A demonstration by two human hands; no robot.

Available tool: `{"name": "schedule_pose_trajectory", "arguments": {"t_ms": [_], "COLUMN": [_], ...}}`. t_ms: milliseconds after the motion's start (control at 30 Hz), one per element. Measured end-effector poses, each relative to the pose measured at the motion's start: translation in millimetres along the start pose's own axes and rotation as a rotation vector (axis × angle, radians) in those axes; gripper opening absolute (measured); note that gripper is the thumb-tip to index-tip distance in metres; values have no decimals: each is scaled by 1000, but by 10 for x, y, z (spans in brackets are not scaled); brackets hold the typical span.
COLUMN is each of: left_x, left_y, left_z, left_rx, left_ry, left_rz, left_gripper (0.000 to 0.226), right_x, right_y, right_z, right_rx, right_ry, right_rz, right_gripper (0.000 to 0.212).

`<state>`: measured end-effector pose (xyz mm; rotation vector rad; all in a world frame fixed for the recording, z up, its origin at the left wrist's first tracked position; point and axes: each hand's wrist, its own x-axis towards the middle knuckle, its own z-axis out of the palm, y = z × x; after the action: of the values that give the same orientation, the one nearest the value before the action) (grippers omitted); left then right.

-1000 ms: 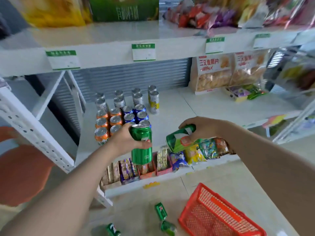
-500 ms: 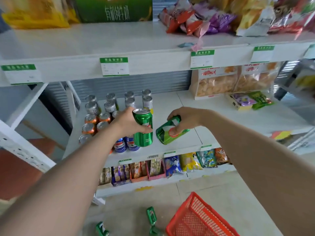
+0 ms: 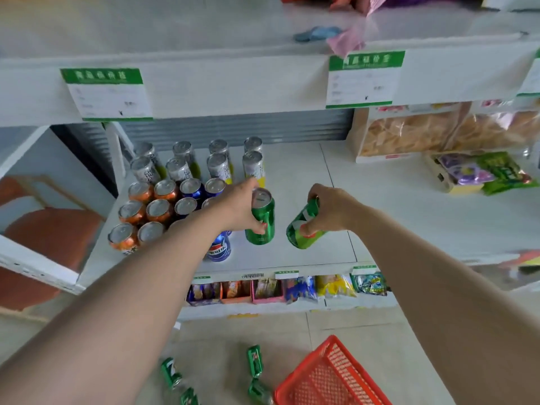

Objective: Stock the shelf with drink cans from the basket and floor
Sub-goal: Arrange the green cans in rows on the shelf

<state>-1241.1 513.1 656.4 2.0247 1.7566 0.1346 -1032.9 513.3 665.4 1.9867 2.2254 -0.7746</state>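
Observation:
My left hand (image 3: 236, 210) grips an upright green can (image 3: 261, 222) standing on the white middle shelf (image 3: 292, 258), just right of the blue cans (image 3: 217, 248). My right hand (image 3: 331, 210) holds a second green can (image 3: 304, 229), tilted, low over the shelf beside the first. Rows of silver cans (image 3: 219, 163), orange cans (image 3: 140, 213) and blue cans fill the shelf's left part. Several green cans (image 3: 255, 361) lie on the floor below. The red basket (image 3: 330, 375) stands on the floor at lower right.
Snack bags (image 3: 409, 133) and small packs (image 3: 482, 173) sit on the same shelf to the right. The upper shelf edge with price tags (image 3: 363, 78) overhangs the cans. Snack boxes (image 3: 236, 289) line the bottom shelf. An orange chair (image 3: 49, 232) stands left.
Both hands moved forward and down onto the middle shelf. The left can now stands on the shelf beside the blue cans; the right can came lower next to it.

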Motion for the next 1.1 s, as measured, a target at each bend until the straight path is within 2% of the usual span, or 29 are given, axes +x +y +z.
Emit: {"name": "schedule_pose_trajectory", "arguments": {"t_ms": [300,433,533,633,767,867,967,1033,1100], "left_x": [306,424,489,508,559,618,636,658,684], "left_y": [-233,-417,-489,-483,-528,-526,-474,-458,-441], "left_z": [280,356,389,428,484,510,464,385,324], "left_rx": [413,527,645,802,911,985,963,772,592], "left_ry": [-120,-184,-150,-92,-108,-105,-189,-308,-386], "left_rz": [168,275,383,493,603,669,634,491,333], "left_gripper": [70,78,81,73,60,60,71,82,74], "right_x": [513,617,678,735,760,789,806,811,811], "right_y": [19,56,40,7,36,36,25,25,26], "right_z": [649,876,961,1012,1093,1118,1111,1107,1112], "right_rx": [-74,-117,-126,-145,-155,-176,-180,-180,-180], "right_ry": [0,2,36,38,29,29,15,12,17], "right_rz": [16,27,16,-8,-24,-28,-26,-24,-24], "right_gripper": [75,69,70,72,73,73,75,75,75]}}
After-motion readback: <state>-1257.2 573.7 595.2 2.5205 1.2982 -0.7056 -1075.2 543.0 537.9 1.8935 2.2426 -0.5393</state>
